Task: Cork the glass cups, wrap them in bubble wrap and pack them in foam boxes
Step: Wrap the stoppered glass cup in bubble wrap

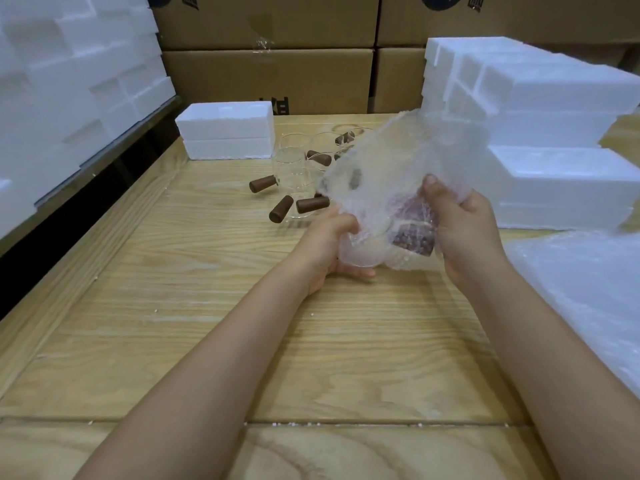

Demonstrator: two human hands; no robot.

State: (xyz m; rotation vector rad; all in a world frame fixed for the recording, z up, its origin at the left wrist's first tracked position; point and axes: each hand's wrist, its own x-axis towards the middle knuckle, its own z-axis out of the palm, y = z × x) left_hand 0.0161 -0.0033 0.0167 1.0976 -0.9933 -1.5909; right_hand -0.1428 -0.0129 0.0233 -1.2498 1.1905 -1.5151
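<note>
Left hand, right hand (two); one wrapped cup; five-plus corks.

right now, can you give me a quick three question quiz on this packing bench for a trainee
1. True or false: the left hand and the right hand both grip the bubble wrap.
2. Where do the loose corks lie? A: on the wooden table by the empty glass cups. B: inside an open foam box. C: on top of the cardboard cartons.
3. Fill in: the brown thing showing through the wrap between the hands is a ___.
Key: 1 true; 2 A; 3 cork.
</note>
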